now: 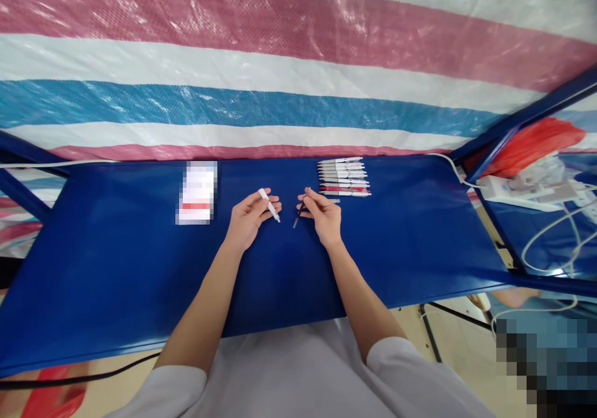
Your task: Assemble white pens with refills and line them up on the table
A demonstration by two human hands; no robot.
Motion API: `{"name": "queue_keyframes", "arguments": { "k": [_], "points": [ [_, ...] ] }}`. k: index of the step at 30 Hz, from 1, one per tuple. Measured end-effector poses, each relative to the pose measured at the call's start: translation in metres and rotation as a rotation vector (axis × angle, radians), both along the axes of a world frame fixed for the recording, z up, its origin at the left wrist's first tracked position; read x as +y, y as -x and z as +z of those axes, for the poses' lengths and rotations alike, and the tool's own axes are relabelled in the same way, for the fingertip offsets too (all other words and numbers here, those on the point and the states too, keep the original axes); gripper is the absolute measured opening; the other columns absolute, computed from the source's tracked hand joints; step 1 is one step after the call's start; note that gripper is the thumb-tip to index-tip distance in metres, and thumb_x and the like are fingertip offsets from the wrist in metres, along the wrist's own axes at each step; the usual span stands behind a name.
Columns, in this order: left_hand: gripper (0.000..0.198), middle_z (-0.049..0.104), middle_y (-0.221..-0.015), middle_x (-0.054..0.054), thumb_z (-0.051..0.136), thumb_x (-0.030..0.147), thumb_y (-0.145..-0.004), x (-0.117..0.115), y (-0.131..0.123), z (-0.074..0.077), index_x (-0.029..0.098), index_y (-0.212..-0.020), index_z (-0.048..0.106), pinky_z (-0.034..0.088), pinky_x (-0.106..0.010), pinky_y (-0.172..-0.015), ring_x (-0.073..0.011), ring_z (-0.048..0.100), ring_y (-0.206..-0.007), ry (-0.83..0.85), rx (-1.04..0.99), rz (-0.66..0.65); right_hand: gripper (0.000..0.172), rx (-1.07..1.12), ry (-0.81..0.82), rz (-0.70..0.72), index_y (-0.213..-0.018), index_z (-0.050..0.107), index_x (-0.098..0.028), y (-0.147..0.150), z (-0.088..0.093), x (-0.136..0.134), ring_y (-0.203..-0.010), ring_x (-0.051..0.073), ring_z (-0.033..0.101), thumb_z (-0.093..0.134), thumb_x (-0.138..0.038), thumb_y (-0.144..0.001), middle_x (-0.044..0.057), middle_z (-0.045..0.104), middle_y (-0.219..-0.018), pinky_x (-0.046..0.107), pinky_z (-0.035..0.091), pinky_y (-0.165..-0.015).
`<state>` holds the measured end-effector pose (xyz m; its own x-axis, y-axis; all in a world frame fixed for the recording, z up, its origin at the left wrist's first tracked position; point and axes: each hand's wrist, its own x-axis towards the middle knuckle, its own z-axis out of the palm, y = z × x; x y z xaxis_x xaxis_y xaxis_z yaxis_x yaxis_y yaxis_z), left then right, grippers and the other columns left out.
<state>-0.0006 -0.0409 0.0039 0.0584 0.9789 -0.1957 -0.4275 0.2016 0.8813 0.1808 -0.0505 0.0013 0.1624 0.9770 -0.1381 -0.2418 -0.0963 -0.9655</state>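
My left hand [249, 214] is closed around a white pen barrel [269, 204] that points toward the middle of the blue table [116, 269]. My right hand [321, 213] pinches a thin dark pen refill [298, 216] that slants down to the left. The two hands are a short gap apart above the table's far half. A row of several white and red pens [344, 176] lies just beyond my right hand.
A blurred white card with a red band [197, 192] lies left of my left hand. A striped tarp [280, 63] hangs behind the table. At the right stand a white power strip [522, 188] with cables and a red bag [532, 144].
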Motion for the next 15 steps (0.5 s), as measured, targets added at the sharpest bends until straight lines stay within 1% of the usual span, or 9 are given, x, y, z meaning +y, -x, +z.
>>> {"name": "queue_keyframes", "arguments": {
  "k": [6,15],
  "points": [
    [0.035,0.074,-0.098,-0.008,0.079,0.033,-0.075,-0.0010,0.0002,0.0003,0.018,-0.106,0.072,0.054,-0.047,-0.094,-0.0233,0.072,-0.089,-0.011,0.031,-0.049,0.035,0.004,0.002,-0.001,-0.106,0.072,-0.023,-0.0007,0.0002,0.0009,-0.075,0.013,0.072,0.072,-0.041,-0.076,0.002,0.075,-0.095,0.028,0.063,-0.066],
    [0.035,0.074,-0.100,-0.009,0.075,0.034,-0.080,-0.0027,-0.0002,-0.0025,0.017,-0.110,0.069,0.055,-0.046,-0.094,-0.0231,0.072,-0.092,-0.043,0.069,-0.065,0.037,-0.019,0.003,0.015,-0.108,0.070,-0.023,-0.0018,-0.0019,0.0007,-0.078,0.014,0.072,0.071,-0.042,-0.076,0.002,0.075,-0.097,0.030,0.063,-0.069]
  ]
}}
